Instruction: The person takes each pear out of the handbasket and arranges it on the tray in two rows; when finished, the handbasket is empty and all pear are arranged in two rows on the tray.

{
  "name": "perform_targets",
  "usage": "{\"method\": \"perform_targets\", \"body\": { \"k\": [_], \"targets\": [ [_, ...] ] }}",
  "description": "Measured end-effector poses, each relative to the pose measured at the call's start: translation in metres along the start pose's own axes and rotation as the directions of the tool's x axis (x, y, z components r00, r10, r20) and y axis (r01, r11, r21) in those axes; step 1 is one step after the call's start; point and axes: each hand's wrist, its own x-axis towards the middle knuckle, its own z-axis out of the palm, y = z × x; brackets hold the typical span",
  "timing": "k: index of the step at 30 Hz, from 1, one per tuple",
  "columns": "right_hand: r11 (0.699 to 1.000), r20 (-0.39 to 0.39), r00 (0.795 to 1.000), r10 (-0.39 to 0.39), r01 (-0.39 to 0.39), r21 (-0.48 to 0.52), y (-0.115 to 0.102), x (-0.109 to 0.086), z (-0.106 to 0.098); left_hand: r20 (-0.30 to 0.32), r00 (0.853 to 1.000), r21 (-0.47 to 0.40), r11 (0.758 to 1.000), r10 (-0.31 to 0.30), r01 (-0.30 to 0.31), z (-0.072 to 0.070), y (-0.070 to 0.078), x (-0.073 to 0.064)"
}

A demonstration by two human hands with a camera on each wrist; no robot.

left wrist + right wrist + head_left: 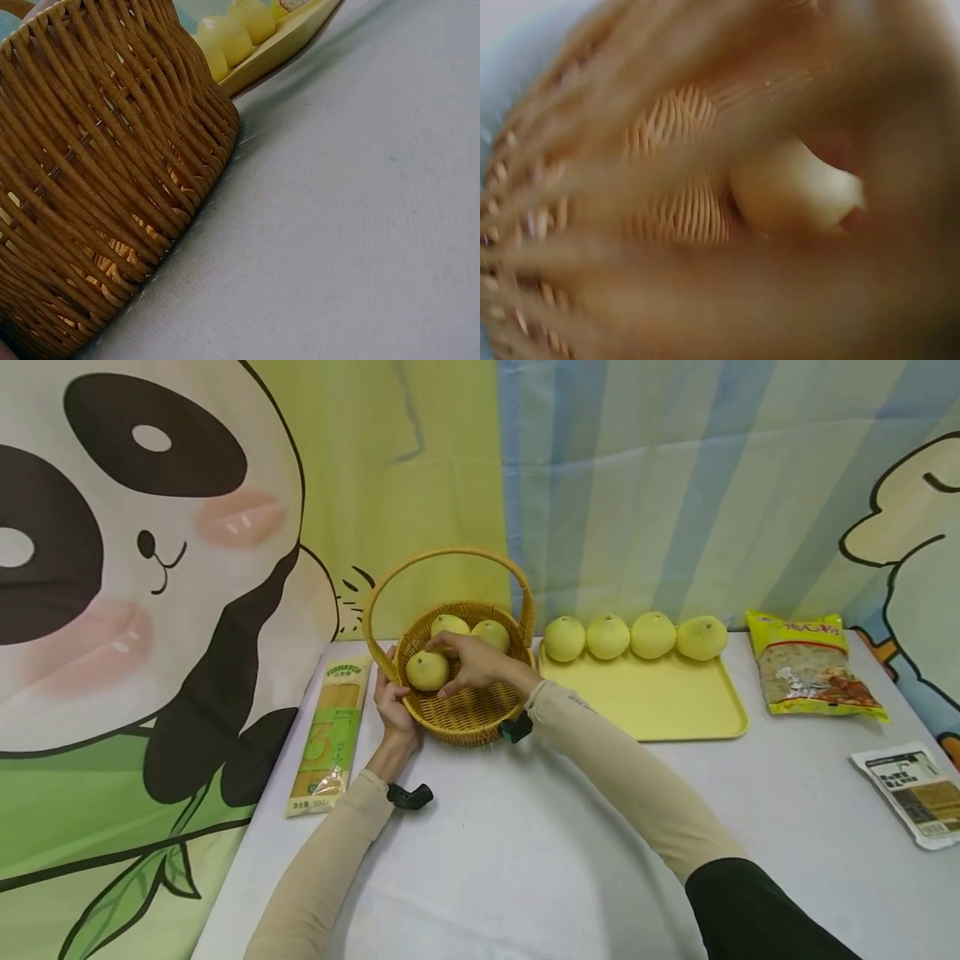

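A round, pale yellow pear point(427, 672) sits in the left part of a wicker basket point(457, 737) with a tall arched handle. My right hand point(480, 662) reaches in over the basket's right rim, its fingers and thumb curved around that pear's right side. The right wrist view shows the pear point(787, 187) past blurred wickerwork. Two more pears point(491, 635) lie at the back of the basket. My left hand point(393, 706) holds the basket's left side at the rim. Woven basket wall point(112, 165) fills much of the left wrist view.
Right of the basket, a yellow tray point(675, 710) carries a row of several pears point(608, 636) along its back edge. A pasta pack point(330, 735) lies left of the basket. Farther right are a yellow food bag point(813, 668) and a white-edged packet point(911, 793). A printed curtain point(450, 460) hangs behind.
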Motion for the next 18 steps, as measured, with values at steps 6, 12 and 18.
{"method": "perform_targets", "body": {
  "k": [6, 12, 18],
  "targets": [
    [0.993, 0.031, 0.996, -0.080, 0.082, -0.079, -0.0008, 0.0064, 0.0050, 0.008, 1.000, 0.015, 1.000, 0.003, -0.003, -0.0017, -0.0001, 0.0010],
    [0.996, 0.052, 0.997, -0.054, 0.058, -0.072, -0.0002, 0.0061, 0.0087, 0.019, 1.000, 0.028, 1.000, 0.006, -0.006, -0.0037, 0.0006, 0.0005],
    [1.000, 0.050, 0.999, -0.022, 0.021, 0.021, 0.0049, 0.0039, 0.0103, 0.021, 1.000, 0.022, 1.000, 0.004, -0.004, -0.0023, -0.0004, 0.0015]
  ]
}}
